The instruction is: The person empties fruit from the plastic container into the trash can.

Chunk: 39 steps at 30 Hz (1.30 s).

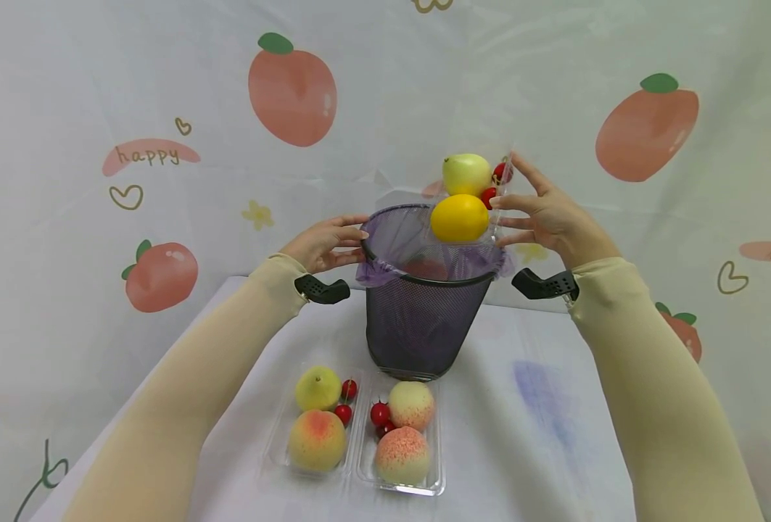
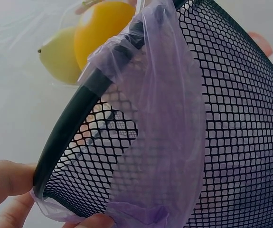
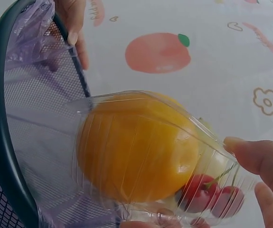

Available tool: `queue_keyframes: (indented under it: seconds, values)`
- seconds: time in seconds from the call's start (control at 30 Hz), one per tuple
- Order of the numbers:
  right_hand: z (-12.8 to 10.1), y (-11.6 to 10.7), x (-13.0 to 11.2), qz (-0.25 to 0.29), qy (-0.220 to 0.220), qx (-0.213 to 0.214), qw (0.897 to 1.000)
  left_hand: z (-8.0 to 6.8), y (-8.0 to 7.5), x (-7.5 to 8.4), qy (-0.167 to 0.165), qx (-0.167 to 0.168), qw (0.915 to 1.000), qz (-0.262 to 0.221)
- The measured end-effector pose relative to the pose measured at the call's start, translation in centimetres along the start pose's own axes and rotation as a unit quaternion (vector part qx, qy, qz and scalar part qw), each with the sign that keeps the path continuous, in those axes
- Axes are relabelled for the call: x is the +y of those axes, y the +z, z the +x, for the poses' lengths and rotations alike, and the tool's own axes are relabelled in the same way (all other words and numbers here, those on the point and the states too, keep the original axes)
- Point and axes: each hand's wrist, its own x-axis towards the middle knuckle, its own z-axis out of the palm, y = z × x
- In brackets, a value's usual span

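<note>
My left hand [image 1: 326,243] grips the rim of a black mesh wastebasket [image 1: 418,322], pinching rim and bag between thumb and fingers in the left wrist view. A thin purple plastic bag [image 1: 377,274] lines the basket and folds over its rim. My right hand [image 1: 555,221] holds a clear plastic tray [image 3: 141,97] by its sides, tipped steeply above the basket's right side. In this tray sit a yellow lemon-shaped fruit [image 1: 460,219], a pale green pear [image 1: 466,174] and small red cherries [image 1: 489,197] with stems.
On the white table [image 1: 489,435], in front of the basket, lie two more clear trays. The left tray [image 1: 275,457] holds a yellow pear, a peach and red cherries; the right tray [image 1: 440,471] has two peaches and small red fruits. A fruit-print cloth [image 1: 385,87] hangs behind.
</note>
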Motion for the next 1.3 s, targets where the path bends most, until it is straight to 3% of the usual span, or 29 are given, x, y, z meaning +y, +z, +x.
queue_keyframes:
  seconds: [0.4, 0.73, 1.3]
  values:
    - [0.3, 0.8, -0.5, -0.035, 0.009, 0.012, 0.999, -0.7, 0.1, 0.1, 0.010, -0.004, 0.9999, -0.002]
    - [0.5, 1.2, -0.8, -0.068, 0.009, 0.019, 0.997, 0.1, 0.0, 0.0, -0.002, 0.001, 1.0000, -0.002]
    - [0.7, 1.9, -0.9, -0.109, -0.002, 0.023, 0.994, -0.2, 0.1, 0.0, 0.004, -0.003, 1.0000, -0.004]
